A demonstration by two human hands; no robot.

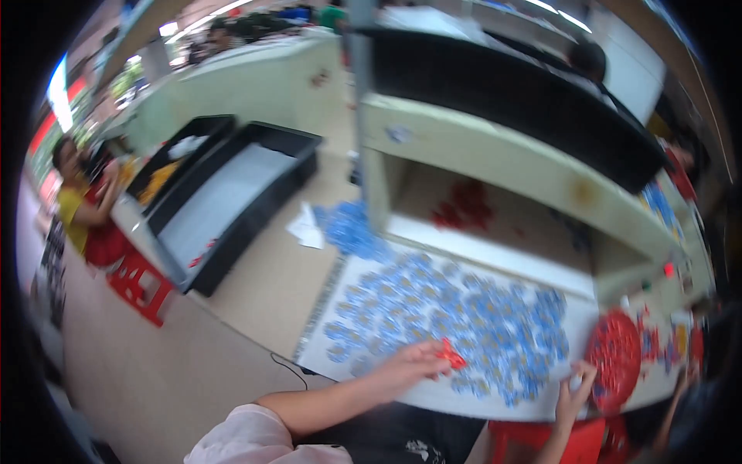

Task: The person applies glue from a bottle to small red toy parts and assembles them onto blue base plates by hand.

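Observation:
My left hand [413, 362] reaches over a white board [433, 394] covered with several small blue pieces [464, 317] and pinches a small red piece [450, 356] at its fingertips. My right hand [576, 390] rests at the board's near right edge, fingers curled around something small and pale that is too blurred to make out. Just to its right lies a round red tray [616, 357]. The whole picture is motion-blurred.
A pale shelf unit [495, 155] stands behind the board with red pieces [464, 207] inside and a black bin [510, 89] on top. A loose blue heap [348, 228] lies left of it. Two black trays [232, 201] sit far left, near a seated person [77, 209] and a red stool [143, 282].

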